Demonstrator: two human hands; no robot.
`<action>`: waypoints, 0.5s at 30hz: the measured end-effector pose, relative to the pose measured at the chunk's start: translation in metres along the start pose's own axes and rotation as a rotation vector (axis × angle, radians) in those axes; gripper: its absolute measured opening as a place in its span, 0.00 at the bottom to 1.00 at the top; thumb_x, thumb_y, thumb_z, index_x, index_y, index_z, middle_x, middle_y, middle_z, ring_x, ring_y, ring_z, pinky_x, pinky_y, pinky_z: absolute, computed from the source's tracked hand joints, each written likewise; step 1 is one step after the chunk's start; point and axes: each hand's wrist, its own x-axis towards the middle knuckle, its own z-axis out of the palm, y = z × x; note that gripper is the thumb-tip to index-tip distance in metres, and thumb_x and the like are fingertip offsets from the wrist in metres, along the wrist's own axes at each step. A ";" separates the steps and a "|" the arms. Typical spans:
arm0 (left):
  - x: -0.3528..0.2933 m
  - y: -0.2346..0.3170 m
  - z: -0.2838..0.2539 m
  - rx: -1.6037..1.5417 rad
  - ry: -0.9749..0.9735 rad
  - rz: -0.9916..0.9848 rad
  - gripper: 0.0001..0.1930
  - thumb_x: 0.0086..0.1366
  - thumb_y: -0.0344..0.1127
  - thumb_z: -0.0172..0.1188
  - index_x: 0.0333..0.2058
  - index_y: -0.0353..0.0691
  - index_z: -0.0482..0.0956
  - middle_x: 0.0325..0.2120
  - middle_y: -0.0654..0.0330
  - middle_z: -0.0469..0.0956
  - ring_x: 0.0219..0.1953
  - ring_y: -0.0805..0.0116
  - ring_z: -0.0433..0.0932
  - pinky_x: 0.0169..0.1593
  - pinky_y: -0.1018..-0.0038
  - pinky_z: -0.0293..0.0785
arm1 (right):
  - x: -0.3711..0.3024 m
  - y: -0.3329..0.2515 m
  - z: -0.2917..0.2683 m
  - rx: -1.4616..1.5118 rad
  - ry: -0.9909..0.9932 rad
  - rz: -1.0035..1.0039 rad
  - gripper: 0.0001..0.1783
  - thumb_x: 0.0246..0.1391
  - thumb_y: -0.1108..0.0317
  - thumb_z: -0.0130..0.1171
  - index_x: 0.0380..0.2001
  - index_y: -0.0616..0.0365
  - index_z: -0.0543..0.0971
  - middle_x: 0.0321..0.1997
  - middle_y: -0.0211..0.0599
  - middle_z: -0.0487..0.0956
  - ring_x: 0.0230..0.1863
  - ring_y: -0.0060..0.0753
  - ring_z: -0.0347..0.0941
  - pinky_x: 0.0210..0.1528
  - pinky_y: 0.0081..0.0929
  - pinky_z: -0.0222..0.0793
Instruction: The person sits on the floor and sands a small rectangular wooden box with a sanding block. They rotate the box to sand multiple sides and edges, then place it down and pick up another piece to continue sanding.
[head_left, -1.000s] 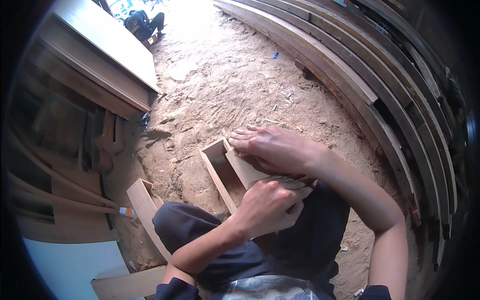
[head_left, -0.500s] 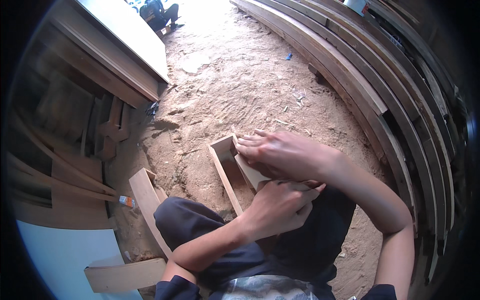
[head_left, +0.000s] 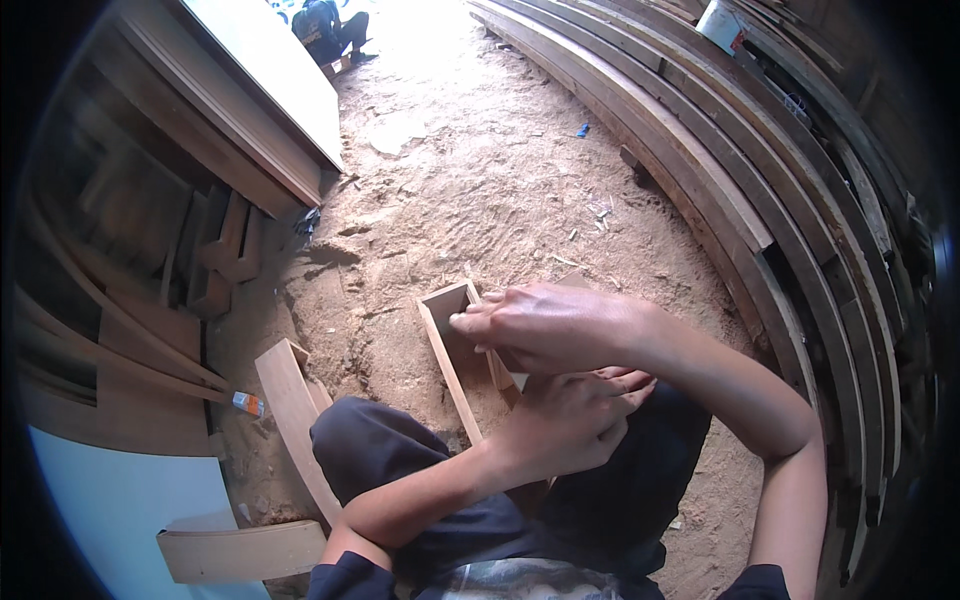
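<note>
A narrow open wooden frame (head_left: pixel 452 375), like a shallow box without a lid, stands tilted between my knees on the sawdust. My right hand (head_left: pixel 545 325) reaches across its right side, fingers bent together over the edge and pointing inward; whatever lies under them is hidden. Closer to me, my left hand (head_left: pixel 565 420) is closed over the frame's right side by my right knee, its fingers curled and partly covered. My right forearm passes above the left fingers. A pale flat patch shows between the hands, too covered to name.
Long stacked planks (head_left: pixel 700 150) line the right, with a white bucket (head_left: pixel 720 25) on them. To my left are another wooden piece (head_left: pixel 290 395), a curved board (head_left: pixel 245 552), a small orange-and-white packet (head_left: pixel 248 403) and a pale panel (head_left: pixel 130 500). A person (head_left: pixel 330 35) crouches far off.
My right hand has shifted slightly down, and its fingers now bend inside the frame's edge rather than lying flat along it. The left hand stays nearly in place. The view has tilted a little.
</note>
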 end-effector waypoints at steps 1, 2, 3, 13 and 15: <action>0.000 0.002 0.000 -0.007 -0.081 -0.035 0.22 0.69 0.32 0.60 0.61 0.47 0.85 0.65 0.62 0.82 0.65 0.63 0.82 0.63 0.66 0.81 | 0.003 0.005 0.001 0.035 -0.051 0.004 0.07 0.67 0.73 0.59 0.43 0.64 0.82 0.29 0.50 0.84 0.33 0.52 0.85 0.44 0.50 0.81; 0.001 0.002 0.002 -0.023 -0.013 -0.018 0.23 0.68 0.32 0.61 0.61 0.47 0.85 0.64 0.62 0.83 0.66 0.62 0.81 0.65 0.65 0.81 | 0.010 0.012 0.000 0.071 -0.102 0.007 0.07 0.66 0.72 0.59 0.42 0.63 0.83 0.29 0.50 0.84 0.33 0.51 0.85 0.44 0.49 0.81; 0.003 0.001 0.007 -0.035 0.051 -0.001 0.23 0.67 0.31 0.62 0.61 0.46 0.85 0.64 0.61 0.83 0.67 0.61 0.81 0.67 0.64 0.80 | 0.019 0.017 -0.004 0.107 -0.147 0.009 0.08 0.66 0.72 0.58 0.42 0.63 0.84 0.29 0.49 0.84 0.34 0.51 0.84 0.44 0.48 0.81; 0.002 -0.003 -0.012 -0.123 0.035 0.122 0.24 0.76 0.45 0.61 0.61 0.34 0.83 0.66 0.47 0.80 0.72 0.52 0.75 0.78 0.55 0.66 | 0.005 0.072 0.003 0.348 -0.083 0.328 0.26 0.82 0.51 0.48 0.57 0.61 0.86 0.55 0.47 0.90 0.59 0.41 0.86 0.65 0.39 0.78; -0.005 -0.013 -0.043 0.020 -0.067 -0.008 0.25 0.76 0.46 0.63 0.62 0.35 0.83 0.67 0.47 0.79 0.74 0.50 0.73 0.78 0.54 0.65 | 0.006 0.075 0.017 0.582 0.136 0.364 0.26 0.82 0.52 0.48 0.57 0.62 0.86 0.55 0.46 0.90 0.59 0.41 0.86 0.66 0.39 0.78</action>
